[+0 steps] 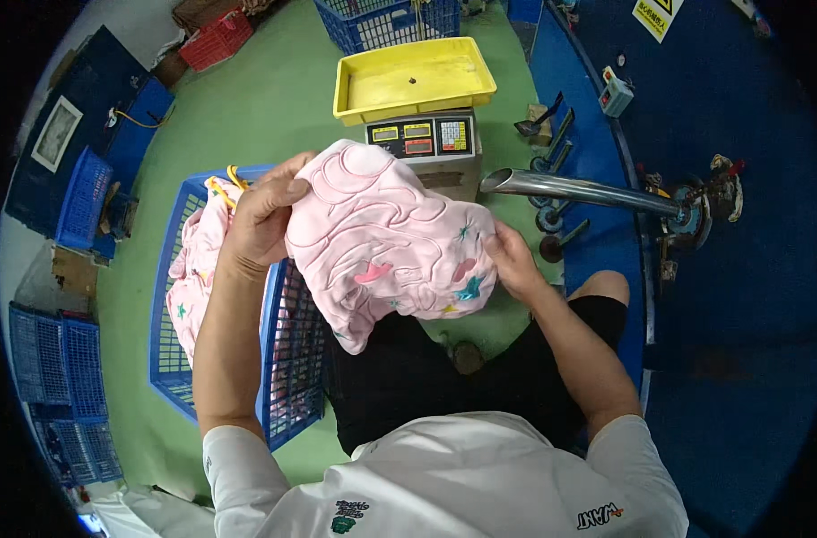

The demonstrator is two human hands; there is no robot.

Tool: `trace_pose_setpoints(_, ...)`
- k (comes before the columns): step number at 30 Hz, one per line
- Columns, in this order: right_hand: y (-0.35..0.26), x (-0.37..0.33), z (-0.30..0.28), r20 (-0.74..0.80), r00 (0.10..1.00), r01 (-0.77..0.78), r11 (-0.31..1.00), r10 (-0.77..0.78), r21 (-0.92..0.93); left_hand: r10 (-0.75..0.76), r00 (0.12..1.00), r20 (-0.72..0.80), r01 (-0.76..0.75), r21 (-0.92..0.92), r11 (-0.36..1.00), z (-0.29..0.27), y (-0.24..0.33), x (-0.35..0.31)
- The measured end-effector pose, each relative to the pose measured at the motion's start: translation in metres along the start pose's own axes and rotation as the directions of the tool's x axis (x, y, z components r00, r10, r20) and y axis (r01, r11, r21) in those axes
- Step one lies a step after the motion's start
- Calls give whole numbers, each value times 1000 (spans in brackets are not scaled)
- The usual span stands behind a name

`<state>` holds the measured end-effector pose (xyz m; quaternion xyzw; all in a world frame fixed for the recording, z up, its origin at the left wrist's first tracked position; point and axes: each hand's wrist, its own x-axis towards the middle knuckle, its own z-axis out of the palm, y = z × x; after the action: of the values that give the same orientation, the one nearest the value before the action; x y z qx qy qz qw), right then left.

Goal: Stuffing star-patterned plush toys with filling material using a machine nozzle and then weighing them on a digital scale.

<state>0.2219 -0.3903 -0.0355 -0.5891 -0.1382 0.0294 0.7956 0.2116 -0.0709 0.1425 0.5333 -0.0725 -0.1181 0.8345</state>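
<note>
A pale pink embroidered fabric piece [399,238] is stretched out in front of me, with raised curved outlines and small teal, yellow and pink patches. My left hand [265,211] is closed on its upper left edge, thumb on top. At the right edge my right hand [514,260] pinches the cloth, its fingers partly hidden behind it. A shiny metal pipe [579,188] with a slanted open end juts in from the right, apart from the fabric. Below and left of my left hand, similar pink fabric pieces [198,260] lie in a blue plastic crate [168,372].
Ahead, a shallow yellow tray [415,106] rests on a digital scale [426,134]. Another blue crate [391,29] stands behind it. The blue machine panel [722,224] fills the right side. A red basket [217,40] and stacked blue crates [60,363] are at the left.
</note>
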Motion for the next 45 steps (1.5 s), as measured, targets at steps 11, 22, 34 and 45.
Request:
trace_pose_setpoints(11,-21,-17,-14,127,966,-223,974,227,-48,172,963,-206,-15,598,801,-32,-47,24)
trace_pose_setpoints(22,-41,-30,20,268,957,55,839,111,-542,481,740,-470,-226,500,836,-40,-114,41)
trace_pose_setpoints(34,19,-24,77,269,955,-115,992,124,-51,315,625,-714,-226,221,949,23,-149,54)
trace_pose_setpoints(45,17,28,25,-67,938,-333,938,340,96,-116,850,-513,209,127,970,58,-198,57)
